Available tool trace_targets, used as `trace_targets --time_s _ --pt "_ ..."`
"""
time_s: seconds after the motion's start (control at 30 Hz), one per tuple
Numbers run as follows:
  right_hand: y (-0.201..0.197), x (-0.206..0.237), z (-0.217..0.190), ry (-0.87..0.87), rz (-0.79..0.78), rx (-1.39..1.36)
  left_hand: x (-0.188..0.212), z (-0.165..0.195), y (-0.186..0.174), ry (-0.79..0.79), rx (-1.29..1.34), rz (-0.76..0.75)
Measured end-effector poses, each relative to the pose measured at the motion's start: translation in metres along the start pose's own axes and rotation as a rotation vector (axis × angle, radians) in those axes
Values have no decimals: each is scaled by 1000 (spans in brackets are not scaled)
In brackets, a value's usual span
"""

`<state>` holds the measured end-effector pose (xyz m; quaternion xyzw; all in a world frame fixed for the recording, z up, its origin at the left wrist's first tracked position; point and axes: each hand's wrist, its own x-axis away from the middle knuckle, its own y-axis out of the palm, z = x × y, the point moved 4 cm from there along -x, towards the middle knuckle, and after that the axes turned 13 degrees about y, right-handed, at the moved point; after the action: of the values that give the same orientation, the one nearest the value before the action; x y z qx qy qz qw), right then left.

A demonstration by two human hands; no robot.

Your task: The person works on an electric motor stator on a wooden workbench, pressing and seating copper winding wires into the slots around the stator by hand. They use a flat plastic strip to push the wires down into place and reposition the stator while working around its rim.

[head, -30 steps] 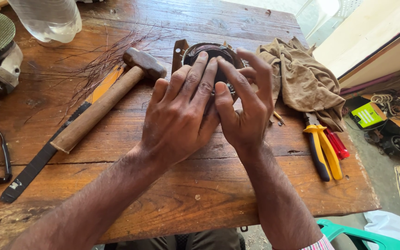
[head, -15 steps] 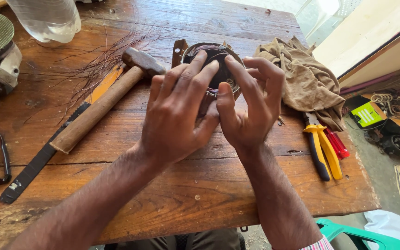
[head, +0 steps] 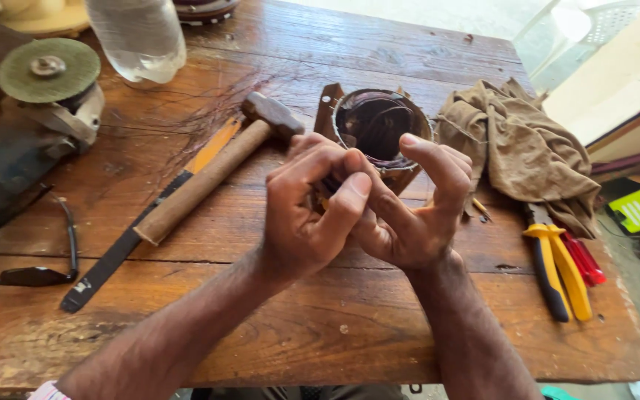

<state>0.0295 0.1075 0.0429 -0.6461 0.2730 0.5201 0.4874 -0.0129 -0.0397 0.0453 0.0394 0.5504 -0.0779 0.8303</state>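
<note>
**A:** What's the head camera giving you?

**B:** I'm looking down on a brown plank wooden worktop [head: 409, 44]. Both hands meet near its middle, just in front of a round metal motor stator ring with dark copper windings [head: 379, 126], which stands on the boards a little toward the far edge. The left hand [head: 309, 211] has its fingers [head: 350, 196] curled shut, pinching something small and dark against the near rim of the ring; I cannot tell exactly what it is. The right hand [head: 409, 218] is palm up, its fingers half bent and loose, forefinger raised beside the ring, gripping nothing that I can see.

**A:** And around them?

**B:** A wooden-handled hammer with a steel head [head: 212, 170] lies slantwise left of the ring, its head just beside it. Under it runs a long black flat file with an orange end [head: 124, 248]. At the left edge sit dark-framed glasses [head: 31, 270] and a grey angle grinder with a green disc [head: 46, 85]. A clear plastic bottle [head: 138, 37] stands at the far edge. A crumpled tan rag [head: 520, 148] is right of the ring, and near the right edge lie yellow-handled pliers [head: 557, 270] touching a red-handled screwdriver [head: 583, 259].
</note>
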Motion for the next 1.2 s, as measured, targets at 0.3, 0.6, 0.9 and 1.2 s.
trace_targets --time_s 0.3,0.6,0.9,1.2 --pt "4 5 -1 42 15 -35 4 -3 2 -30 132 -6" --pt "9 8 -3 52 91 -129 4 0 2 6 113 -10" --pt "12 13 1 106 75 -134 2 1 1 17 107 -25" --pt "10 14 1 125 69 -145 2 1 2 -7 130 -30"
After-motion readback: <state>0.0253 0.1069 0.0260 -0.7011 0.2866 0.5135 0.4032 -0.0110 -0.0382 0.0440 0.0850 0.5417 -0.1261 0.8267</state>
